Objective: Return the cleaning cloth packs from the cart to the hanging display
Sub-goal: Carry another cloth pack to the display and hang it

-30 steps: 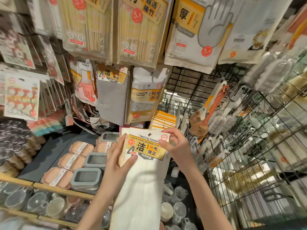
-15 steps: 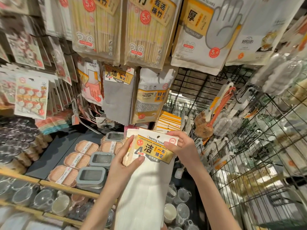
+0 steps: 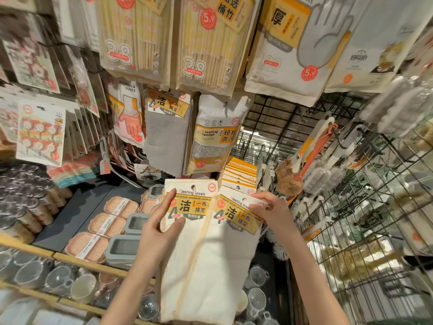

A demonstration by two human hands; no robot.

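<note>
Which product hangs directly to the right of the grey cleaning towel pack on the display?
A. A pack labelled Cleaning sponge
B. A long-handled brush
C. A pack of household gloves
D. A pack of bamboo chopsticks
A: the pack labelled Cleaning sponge hangs just right of the grey cleaning towel pack, while the household gloves hang on its left.

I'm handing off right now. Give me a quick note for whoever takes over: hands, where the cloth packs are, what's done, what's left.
Left hand: fingers on the left cleaning towels pack, thumb across its yellow label.
Right hand: pinches the top of the right cleaning towels pack.
Both white packs are fanned apart, below the hanging grey cloth pack. Neither is on a hook yet.
Left: hang both. The cart is out of view.
</note>
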